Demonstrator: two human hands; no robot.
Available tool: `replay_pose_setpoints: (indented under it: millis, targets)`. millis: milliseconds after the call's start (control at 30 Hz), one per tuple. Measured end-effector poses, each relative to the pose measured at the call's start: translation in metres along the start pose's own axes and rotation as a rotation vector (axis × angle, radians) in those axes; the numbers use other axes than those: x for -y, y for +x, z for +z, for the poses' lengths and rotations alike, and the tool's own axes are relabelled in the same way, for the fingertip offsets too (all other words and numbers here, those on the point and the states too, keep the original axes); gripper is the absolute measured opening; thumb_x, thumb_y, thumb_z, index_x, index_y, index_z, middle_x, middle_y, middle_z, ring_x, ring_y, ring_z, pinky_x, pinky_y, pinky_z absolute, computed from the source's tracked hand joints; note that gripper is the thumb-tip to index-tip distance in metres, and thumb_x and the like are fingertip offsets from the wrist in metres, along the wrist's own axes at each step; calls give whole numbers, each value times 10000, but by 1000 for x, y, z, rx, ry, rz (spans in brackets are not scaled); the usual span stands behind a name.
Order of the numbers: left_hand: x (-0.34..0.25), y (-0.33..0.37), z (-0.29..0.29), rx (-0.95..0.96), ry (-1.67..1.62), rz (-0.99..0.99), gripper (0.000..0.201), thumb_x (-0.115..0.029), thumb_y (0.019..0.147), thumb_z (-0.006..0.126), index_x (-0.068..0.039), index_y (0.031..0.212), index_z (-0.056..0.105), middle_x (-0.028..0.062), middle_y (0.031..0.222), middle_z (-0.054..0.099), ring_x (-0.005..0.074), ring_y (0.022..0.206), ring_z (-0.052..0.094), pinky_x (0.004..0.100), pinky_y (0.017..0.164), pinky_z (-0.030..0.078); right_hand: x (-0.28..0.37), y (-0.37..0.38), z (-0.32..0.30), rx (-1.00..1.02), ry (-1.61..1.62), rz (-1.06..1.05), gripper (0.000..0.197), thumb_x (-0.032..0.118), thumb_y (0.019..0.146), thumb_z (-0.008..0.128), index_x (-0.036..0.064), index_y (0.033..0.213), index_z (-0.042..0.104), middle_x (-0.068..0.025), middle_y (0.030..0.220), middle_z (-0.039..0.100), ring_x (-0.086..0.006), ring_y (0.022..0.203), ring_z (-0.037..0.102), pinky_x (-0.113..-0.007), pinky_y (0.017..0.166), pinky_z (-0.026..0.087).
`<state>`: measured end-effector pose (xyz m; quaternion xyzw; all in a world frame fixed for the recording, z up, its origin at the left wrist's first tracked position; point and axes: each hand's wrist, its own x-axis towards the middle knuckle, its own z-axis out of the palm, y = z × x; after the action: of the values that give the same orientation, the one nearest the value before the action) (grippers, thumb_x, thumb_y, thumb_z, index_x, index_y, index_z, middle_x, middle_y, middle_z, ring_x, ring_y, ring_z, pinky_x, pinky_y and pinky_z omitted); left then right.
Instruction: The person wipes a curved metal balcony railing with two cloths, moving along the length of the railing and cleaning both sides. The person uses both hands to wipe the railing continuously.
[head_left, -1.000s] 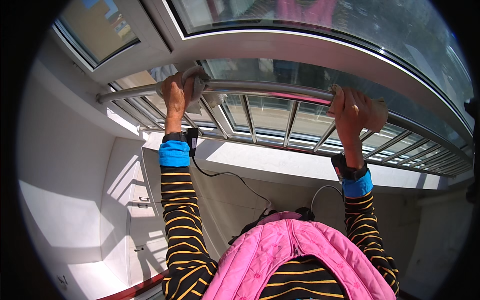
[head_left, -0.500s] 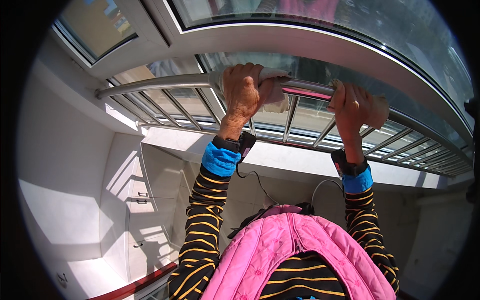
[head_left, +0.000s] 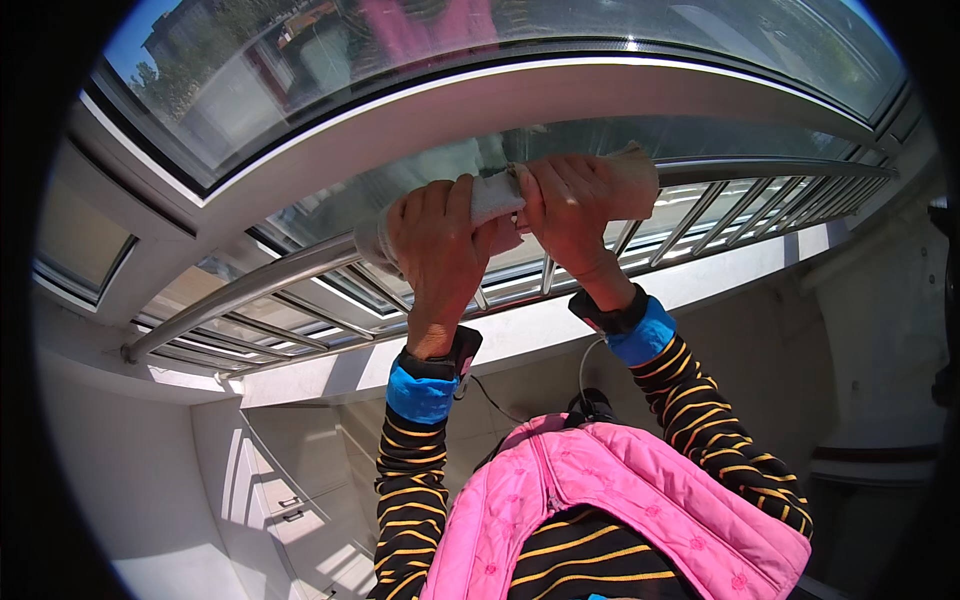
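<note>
A shiny metal handrail point(head_left: 270, 280) runs across in front of the window, with thin upright bars below it. My left hand point(head_left: 440, 245) is wrapped over the rail, pressing a greyish-white cloth point(head_left: 495, 198) around it. Close on its right, my right hand point(head_left: 572, 210) grips the same rail through a beige cloth point(head_left: 634, 185). The two cloths meet or nearly meet between the hands; their undersides behind the rail are hidden. Both hands are closed, with the fingertips partly out of sight.
A large window pane point(head_left: 400, 70) in a grey frame point(head_left: 330, 140) rises beyond the rail. Below runs a white ledge point(head_left: 510, 335). A white drawer cabinet point(head_left: 295, 490) stands at lower left. A thin cable point(head_left: 585, 365) hangs from my right wrist.
My view has swung to the right along the rail. The hands have drawn closer together, closing the stretch of bare rail between the two cloths. Both still grip their cloths.
</note>
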<state>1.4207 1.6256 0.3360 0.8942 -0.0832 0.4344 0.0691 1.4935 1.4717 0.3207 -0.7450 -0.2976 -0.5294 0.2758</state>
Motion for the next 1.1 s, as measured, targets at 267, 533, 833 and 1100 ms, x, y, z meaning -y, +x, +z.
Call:
replay_pose_setpoints:
  millis: [267,533,833,1100]
  targets:
    - [19,-6,1,-68,-43,154,430,-274,774,726,-71,1149,670,84,1044,676,262,982,631,418,911,434,-9,-1,-5,0,53,-88,119,194,860,632,89,809,652,-38,773,674,-227,723,632,-373,726,439]
    - [94,-29,-36,-125,68,117,383,-396,909,613,-72,1099,685,91,1002,695,295,936,663,433,869,459,-12,2,-13,42,81,-120,96,175,870,665,81,856,677,-33,825,697,-200,742,638,-353,724,441]
    - [231,-84,-81,-265,168,-192,261,-216,909,542,-22,1013,682,178,994,672,387,919,606,486,866,445,-10,1,-12,45,91,-112,102,164,856,670,71,893,689,-37,850,698,-204,761,640,-356,752,448]
    - [305,-112,-100,-357,229,-376,358,-293,971,505,27,1022,658,226,997,638,416,937,572,507,852,418,-7,-2,-11,30,63,-66,90,158,873,625,91,868,685,-13,848,696,-193,768,636,-349,773,436]
